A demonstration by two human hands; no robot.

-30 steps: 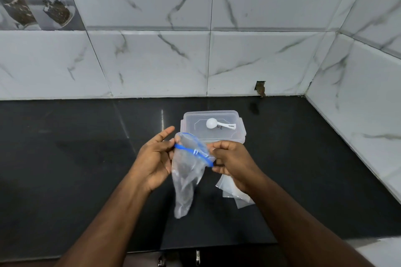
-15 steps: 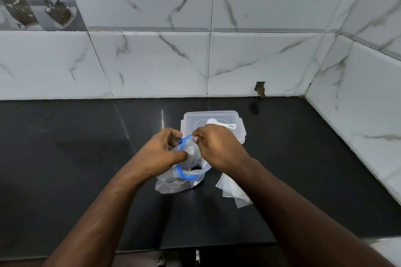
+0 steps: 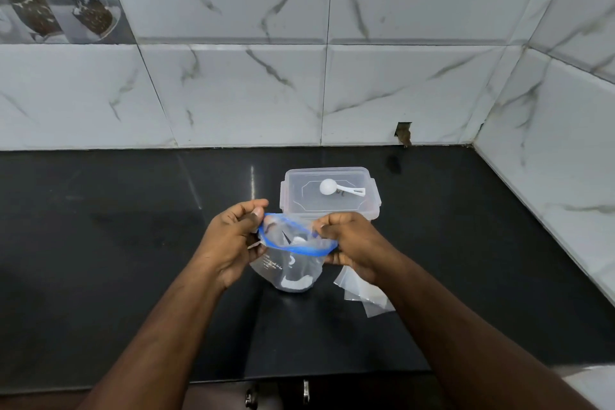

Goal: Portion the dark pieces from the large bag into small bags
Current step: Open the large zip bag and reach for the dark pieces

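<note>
A clear plastic bag with a blue zip rim [image 3: 293, 263] stands on the black counter [image 3: 116, 243], its mouth pulled wide. My left hand [image 3: 233, 236] pinches the left side of the rim. My right hand [image 3: 349, 240] pinches the right side. Dark contents show through the bag, hard to make out against the counter. A few small clear bags [image 3: 362, 293] lie flat just right of it, partly under my right wrist.
Behind the bag sits a clear lidded plastic box [image 3: 372, 210] with a white scoop [image 3: 336, 188] lying on its lid. Marble-tiled walls close the back and right side. The counter's front edge runs near the bottom of the view.
The bag hung limp between my hands a second ago. It now stands on the counter, and my hands have pulled its blue rim apart so the mouth gapes.
</note>
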